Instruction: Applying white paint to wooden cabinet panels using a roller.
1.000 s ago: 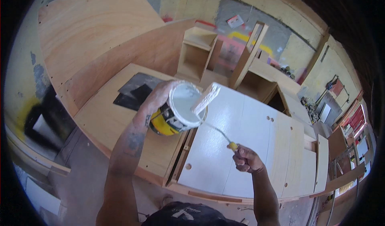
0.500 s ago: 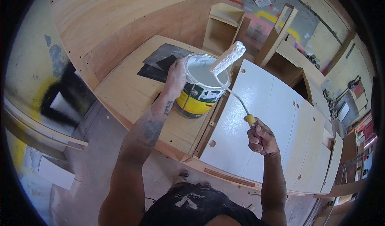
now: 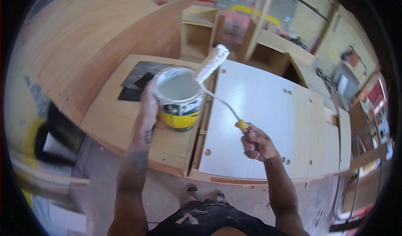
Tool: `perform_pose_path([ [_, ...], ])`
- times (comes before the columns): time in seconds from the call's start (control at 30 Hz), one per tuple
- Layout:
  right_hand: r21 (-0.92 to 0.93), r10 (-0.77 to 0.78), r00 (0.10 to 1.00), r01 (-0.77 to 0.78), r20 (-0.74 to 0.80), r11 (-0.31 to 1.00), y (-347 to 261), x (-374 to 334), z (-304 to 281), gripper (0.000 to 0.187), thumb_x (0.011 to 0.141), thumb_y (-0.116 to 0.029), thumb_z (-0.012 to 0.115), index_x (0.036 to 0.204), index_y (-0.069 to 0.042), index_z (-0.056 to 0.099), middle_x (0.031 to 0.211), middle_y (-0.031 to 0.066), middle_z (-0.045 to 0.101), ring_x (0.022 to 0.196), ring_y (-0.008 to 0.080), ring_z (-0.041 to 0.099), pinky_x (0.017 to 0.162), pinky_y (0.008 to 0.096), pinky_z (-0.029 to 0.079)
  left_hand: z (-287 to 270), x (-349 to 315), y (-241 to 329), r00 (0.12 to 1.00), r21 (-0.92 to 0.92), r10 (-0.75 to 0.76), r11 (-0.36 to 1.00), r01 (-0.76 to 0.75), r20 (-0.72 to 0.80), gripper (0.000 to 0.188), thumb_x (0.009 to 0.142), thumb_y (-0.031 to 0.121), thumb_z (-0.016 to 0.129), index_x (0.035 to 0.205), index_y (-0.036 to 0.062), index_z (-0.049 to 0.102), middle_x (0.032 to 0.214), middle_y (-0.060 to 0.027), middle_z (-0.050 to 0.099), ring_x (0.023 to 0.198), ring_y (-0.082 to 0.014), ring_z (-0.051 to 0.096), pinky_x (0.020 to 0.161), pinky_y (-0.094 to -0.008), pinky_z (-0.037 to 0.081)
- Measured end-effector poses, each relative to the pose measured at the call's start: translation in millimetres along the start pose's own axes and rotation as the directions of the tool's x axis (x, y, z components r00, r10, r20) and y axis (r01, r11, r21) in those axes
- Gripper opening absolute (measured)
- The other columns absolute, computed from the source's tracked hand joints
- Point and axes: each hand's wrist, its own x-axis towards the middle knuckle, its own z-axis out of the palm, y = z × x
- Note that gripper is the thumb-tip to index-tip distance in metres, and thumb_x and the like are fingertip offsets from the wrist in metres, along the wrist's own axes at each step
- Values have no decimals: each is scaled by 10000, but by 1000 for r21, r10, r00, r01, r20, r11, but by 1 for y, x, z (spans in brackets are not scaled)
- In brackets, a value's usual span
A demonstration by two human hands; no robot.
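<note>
1. Two bare hands are at work over a wooden bench (image 3: 121,123); the left hand (image 3: 149,106) has its fingers wrapped round the side of an open paint can (image 3: 179,100), clamped on its wall just under the rim
2. The paint can is white inside with a yellow band low on its outside, and it sits at the bench edge, right against the left fingers and slightly tilted
3. The right hand (image 3: 256,143) is closed tight, fingers curled together round the yellow handle of a paint roller (image 3: 212,63)
4. From those right fingers the thin metal rod runs up and to the left, and the white roller sleeve sits at the far end, tilted, above the can's right rim; whether it touches the rim I cannot tell
5. A white painted panel (image 3: 259,110) with small drilled holes lies flat under and beyond the right fingers, just beside the can
6. A dark sheet (image 3: 138,83) lies on the bench past the left fingers, behind the can
7. An open wooden cabinet box (image 3: 197,30) stands well beyond both hands
</note>
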Motion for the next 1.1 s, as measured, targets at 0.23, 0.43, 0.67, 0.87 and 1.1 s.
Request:
perform_pose_path([
  [0.23,6,-143,972,147,-186,989,-2,-100,-28,503,1031,-364,447,1409,-38,385,693,1,431,436,56,338,394,191,307,-42,-37,0,889,360,455,821,-442,54,701,951,494,524,1448,29,359,1478,-174,404,1391,-334,352,1108,-510,337],
  [0.43,-441,-309,695,-14,-649,897,13,-245,-102,392,1026,-237,449,1348,-16,421,745,24,496,477,56,389,422,210,356,8,-136,20,892,584,437,757,-294,-117,606,1034,473,271,1376,1,436,1439,-185,440,1310,-334,436,1068,-457,369],
  [0.67,-538,-384,439,-310,-812,784,101,-359,-224,302,985,-128,486,1269,-46,423,804,20,526,531,58,442,452,224,372,56,-202,-22,974,908,75,351,-227,215,367,1028,258,437,1244,-23,535,1266,-191,524,1213,-324,496,1013,-422,405],
  [0.87,-528,-394,494,-165,-775,833,113,-329,-280,308,990,-163,501,1276,-64,443,770,20,539,562,64,439,473,243,375,31,-193,-38,993,954,-49,287,-90,109,207,987,156,522,1115,-1,568,1077,-151,544,1053,-298,530,934,-418,432],
  [1.1,-410,-319,567,-35,-760,912,-28,-163,-387,374,977,-363,585,1240,-117,485,816,51,602,581,115,540,451,264,415,38,-191,-44,990,987,70,92,-130,124,86,948,71,542,975,-9,531,959,-156,504,939,-333,512,832,-445,417],
])
